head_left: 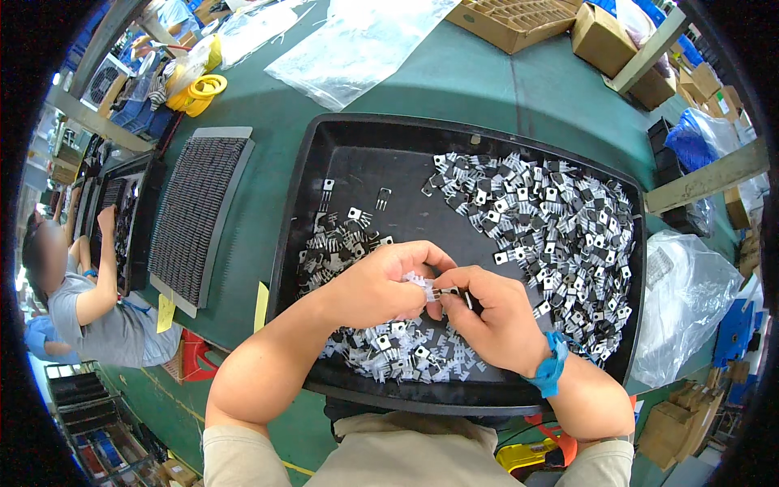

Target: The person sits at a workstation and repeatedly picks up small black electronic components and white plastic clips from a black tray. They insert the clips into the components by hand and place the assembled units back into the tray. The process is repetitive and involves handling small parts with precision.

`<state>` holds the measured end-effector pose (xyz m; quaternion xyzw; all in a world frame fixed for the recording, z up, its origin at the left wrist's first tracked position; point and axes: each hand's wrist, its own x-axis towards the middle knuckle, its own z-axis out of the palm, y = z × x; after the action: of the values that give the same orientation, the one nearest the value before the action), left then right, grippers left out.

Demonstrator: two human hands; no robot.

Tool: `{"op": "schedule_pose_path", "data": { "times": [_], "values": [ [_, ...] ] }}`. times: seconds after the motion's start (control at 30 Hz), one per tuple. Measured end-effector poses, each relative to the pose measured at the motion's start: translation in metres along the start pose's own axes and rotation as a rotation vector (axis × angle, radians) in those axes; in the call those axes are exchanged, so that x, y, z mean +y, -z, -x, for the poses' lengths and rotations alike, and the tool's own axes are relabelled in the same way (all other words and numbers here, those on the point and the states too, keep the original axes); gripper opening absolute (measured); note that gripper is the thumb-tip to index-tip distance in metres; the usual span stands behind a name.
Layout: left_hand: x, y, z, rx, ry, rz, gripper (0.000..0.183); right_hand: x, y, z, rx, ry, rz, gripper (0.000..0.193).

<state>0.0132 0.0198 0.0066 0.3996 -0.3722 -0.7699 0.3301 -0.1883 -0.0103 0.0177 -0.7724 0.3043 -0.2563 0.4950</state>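
My left hand (377, 284) is closed around several small white plastic pieces (418, 281). My right hand (499, 312) pinches a black three-legged transistor (449, 290), its legs pointing at those pieces. Both hands meet above a large black tray (454, 127). Inside it, a big heap of transistors with whitish leg pieces (560, 219) fills the right side. Darker loose transistors (329, 243) lie at the left, partly under my left forearm. White plastic pieces mixed with transistors (398, 353) lie at the near side. A blue band (552, 361) circles my right wrist.
A rack packed with rows of dark parts (199, 211) stands left of the tray on the green table (487, 89). Clear plastic bags lie beyond it (365, 49) and at its right (682, 300). Cardboard boxes (515, 20) stand behind. Another person (97, 300) works at far left.
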Motion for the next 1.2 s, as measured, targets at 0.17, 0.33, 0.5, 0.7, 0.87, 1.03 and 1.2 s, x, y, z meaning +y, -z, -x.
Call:
{"op": "schedule_pose_path", "data": {
  "times": [0.17, 0.33, 0.5, 0.7, 0.87, 1.03, 1.2],
  "values": [
    [0.008, -0.001, 0.002, -0.005, -0.005, 0.152, 0.037, -0.002, 0.002, 0.001, 0.076, -0.117, -0.223, 0.013],
    [0.005, 0.004, 0.002, 0.013, -0.048, 0.164, 0.021, 0.000, 0.001, 0.003, 0.172, -0.233, -0.414, 0.013],
    [0.008, -0.002, 0.003, 0.116, -0.048, 0.017, 0.012, 0.001, 0.002, 0.002, 0.161, -0.174, -0.322, 0.014],
    [0.008, -0.006, 0.002, 0.152, -0.049, -0.124, 0.009, 0.003, 0.004, 0.002, 0.137, -0.165, -0.264, 0.015],
    [0.003, -0.003, 0.001, 0.118, -0.031, -0.096, 0.010, 0.003, 0.004, -0.001, 0.076, -0.049, -0.216, 0.013],
    [0.002, -0.001, 0.000, 0.121, -0.034, -0.062, 0.007, -0.003, 0.013, -0.003, -0.016, -0.169, -0.203, 0.011],
    [0.005, -0.002, 0.001, 0.149, -0.014, -0.037, 0.010, -0.001, 0.013, -0.002, 0.000, -0.254, -0.307, 0.012]
  ]
}}
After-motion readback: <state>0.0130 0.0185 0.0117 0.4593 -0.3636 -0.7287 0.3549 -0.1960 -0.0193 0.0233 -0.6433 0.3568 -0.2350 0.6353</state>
